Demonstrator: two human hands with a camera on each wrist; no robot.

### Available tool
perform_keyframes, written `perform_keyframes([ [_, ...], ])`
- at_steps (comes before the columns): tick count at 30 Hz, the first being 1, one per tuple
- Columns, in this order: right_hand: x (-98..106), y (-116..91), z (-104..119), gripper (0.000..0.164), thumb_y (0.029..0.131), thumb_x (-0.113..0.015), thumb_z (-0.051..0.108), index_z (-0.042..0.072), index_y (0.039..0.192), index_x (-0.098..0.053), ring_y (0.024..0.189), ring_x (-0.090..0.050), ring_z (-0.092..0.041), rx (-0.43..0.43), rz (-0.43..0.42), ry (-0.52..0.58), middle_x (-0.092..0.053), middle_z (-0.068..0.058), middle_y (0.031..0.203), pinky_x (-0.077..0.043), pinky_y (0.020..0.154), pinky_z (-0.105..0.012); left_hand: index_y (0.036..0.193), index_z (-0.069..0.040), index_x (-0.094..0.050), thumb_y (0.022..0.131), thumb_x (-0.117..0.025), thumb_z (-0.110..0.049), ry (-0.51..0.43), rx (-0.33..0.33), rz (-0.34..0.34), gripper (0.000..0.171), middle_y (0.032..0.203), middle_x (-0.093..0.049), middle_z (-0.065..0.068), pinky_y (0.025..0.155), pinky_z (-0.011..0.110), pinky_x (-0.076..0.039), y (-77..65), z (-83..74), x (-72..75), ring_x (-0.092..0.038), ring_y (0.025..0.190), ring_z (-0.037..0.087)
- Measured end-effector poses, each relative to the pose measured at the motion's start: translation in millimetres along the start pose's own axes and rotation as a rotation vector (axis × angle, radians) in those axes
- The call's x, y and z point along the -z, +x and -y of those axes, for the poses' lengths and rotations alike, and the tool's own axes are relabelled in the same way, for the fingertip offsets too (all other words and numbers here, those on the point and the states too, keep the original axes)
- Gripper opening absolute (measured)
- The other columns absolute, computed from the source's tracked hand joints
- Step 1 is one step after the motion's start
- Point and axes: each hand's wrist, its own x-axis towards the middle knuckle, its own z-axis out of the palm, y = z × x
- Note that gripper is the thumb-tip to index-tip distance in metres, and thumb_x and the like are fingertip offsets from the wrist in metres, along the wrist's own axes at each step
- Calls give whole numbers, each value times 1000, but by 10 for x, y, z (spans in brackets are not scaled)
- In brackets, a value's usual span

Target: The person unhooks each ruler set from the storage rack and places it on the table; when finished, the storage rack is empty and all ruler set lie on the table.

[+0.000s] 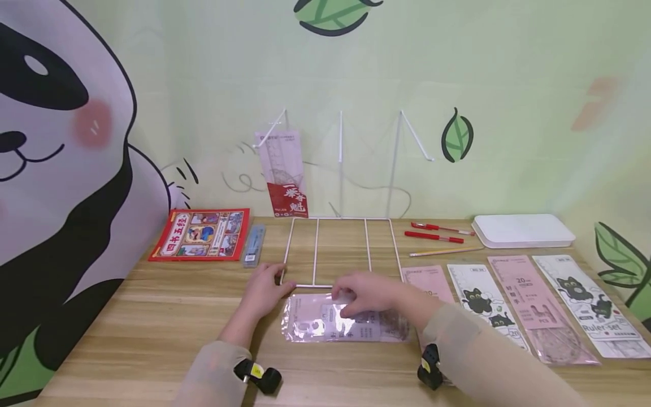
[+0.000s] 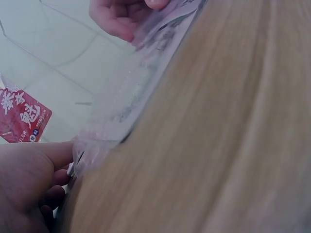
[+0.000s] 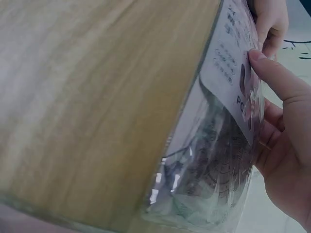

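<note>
A pink ruler set packet (image 1: 310, 325) in clear plastic lies crosswise on the table, in front of a white wire display rack (image 1: 316, 254). My right hand (image 1: 373, 291) holds this packet from above at its far edge. In the right wrist view the thumb rests on the packet's printed face, and the other fingers are partly hidden behind it. My left hand (image 1: 264, 291) grips the rack's near left corner between thumb and fingers. In the left wrist view, the left thumb lies against the clear plastic end of the packet (image 2: 136, 104).
Another ruler packet (image 1: 285, 175) hangs on the rack's left hook. A red book (image 1: 203, 234) and a blue case (image 1: 253, 246) lie left. Red pens (image 1: 434, 236), a pencil (image 1: 445, 252) and a white box (image 1: 524, 230) lie back right. Several packets (image 1: 539, 311) line the right.
</note>
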Motion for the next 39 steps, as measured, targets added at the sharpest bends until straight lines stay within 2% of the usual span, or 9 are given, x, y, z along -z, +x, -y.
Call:
perform_keyframes([
  [8,-67,-2,-12,31,82,-72,32,22,110,-63,92,-51,-11,-1,8,15,-53,4,103,-42,85,-33,128,0,-55,83,-71,-27,-3,20,8,55,112,-54,15,90,45,-40,3,-10,-8,-51,101,30],
  [13,-7,7,-29,30,84,-69,33,20,110,-64,96,-53,-14,-16,-14,17,-56,2,106,-43,86,-36,128,0,-55,83,-71,-27,-17,20,10,54,113,-53,16,91,46,-40,13,-30,-6,-51,102,30],
  [16,68,33,-35,35,85,-68,34,17,116,-63,102,-55,-18,-47,-63,24,-57,-3,113,-43,89,-39,128,0,-55,83,-71,-26,-24,19,10,54,113,-53,16,91,45,-40,6,-15,-8,-50,102,30],
  [19,167,80,-35,43,87,-66,34,15,125,-59,109,-54,-25,-79,-124,42,-51,-12,127,-42,91,-44,128,0,-55,83,-71,-26,-16,25,4,54,113,-53,15,90,45,-41,-7,19,-14,-51,101,29],
  [24,360,167,-84,50,88,-64,31,14,134,-52,123,-43,-37,-137,-245,45,-40,-22,139,-36,97,-53,127,-1,-56,83,-71,-28,3,17,-4,54,113,-54,15,90,45,-41,14,29,-41,-51,102,29],
  [27,440,242,-117,53,88,-65,29,13,136,-49,127,-37,-38,-145,-320,37,-40,-21,139,-31,101,-53,127,-1,-56,83,-71,-29,5,7,-6,54,113,-54,15,91,45,-40,20,14,-49,-51,102,30],
  [32,521,418,-90,57,88,-65,34,14,138,-47,128,-37,-37,-148,-423,41,-43,-17,139,-29,103,-51,128,-1,-55,84,-70,-28,-7,27,1,54,114,-53,15,92,45,-40,10,-9,-36,-50,103,30],
  [36,584,577,6,60,87,-64,41,18,139,-46,129,-35,-36,-189,-456,67,-42,-14,141,-27,104,-51,128,-1,-55,84,-70,-27,-11,44,7,53,115,-52,15,91,45,-41,-3,2,-25,-50,103,29],
  [39,644,682,57,63,86,-64,41,16,141,-44,130,-34,-36,-180,-471,69,-40,-14,142,-25,105,-52,129,-2,-55,85,-69,-28,-16,53,10,53,115,-52,14,90,44,-42,2,13,-33,-50,102,28],
])
